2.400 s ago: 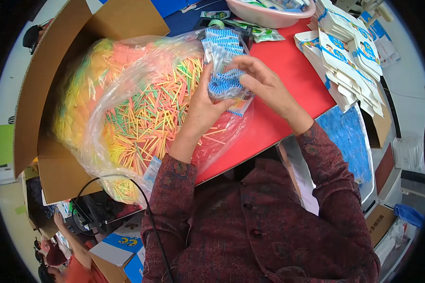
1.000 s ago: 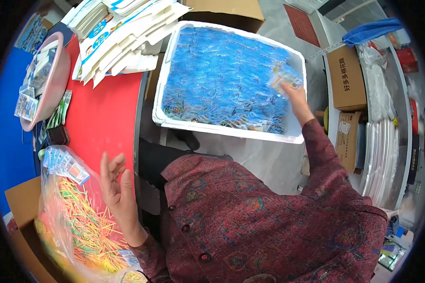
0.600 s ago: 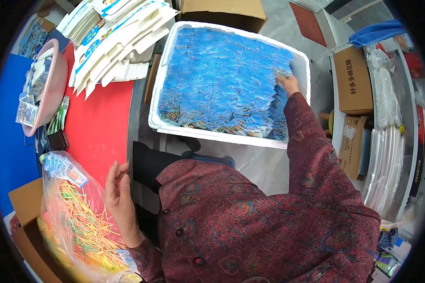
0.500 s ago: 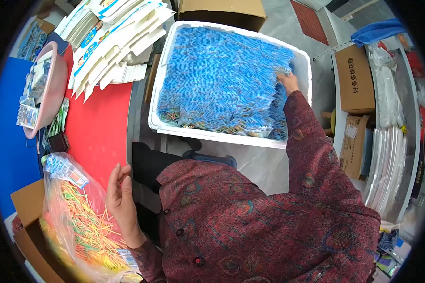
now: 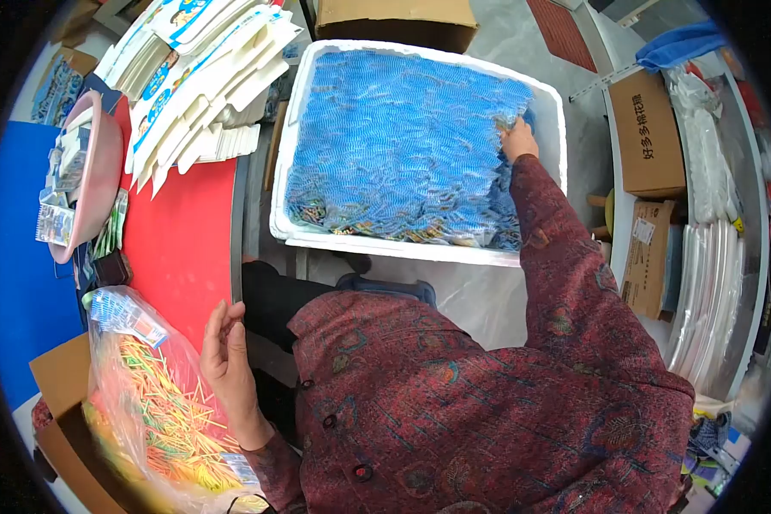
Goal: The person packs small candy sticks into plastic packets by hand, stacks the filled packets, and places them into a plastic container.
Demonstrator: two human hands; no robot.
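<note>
My right hand (image 5: 519, 140) reaches into the right side of a white foam box (image 5: 411, 251), its fingers bent around the end of a row of blue-striped clear packets (image 5: 403, 137). Packed rows of these packets fill most of the box. My left hand (image 5: 229, 368) is raised near the red table's edge, fingers apart, with nothing in it. Beside it lies an open clear bag (image 5: 111, 360) of coloured sticks (image 5: 176, 411), with a few striped packets (image 5: 128, 315) on top.
White printed cartons (image 5: 193, 94) are stacked on the red tabletop (image 5: 180, 240). A pink basin (image 5: 103, 180) of packets stands on the left. Cardboard boxes (image 5: 647, 133) and plastic bags (image 5: 707, 300) line the right shelf; another cardboard box (image 5: 394, 19) is behind the foam box.
Since the earliest frame, the view has turned to the foam box, and the bunch of packets has left my left hand. My right hand carried packets over the box and lowered them into its right side.
</note>
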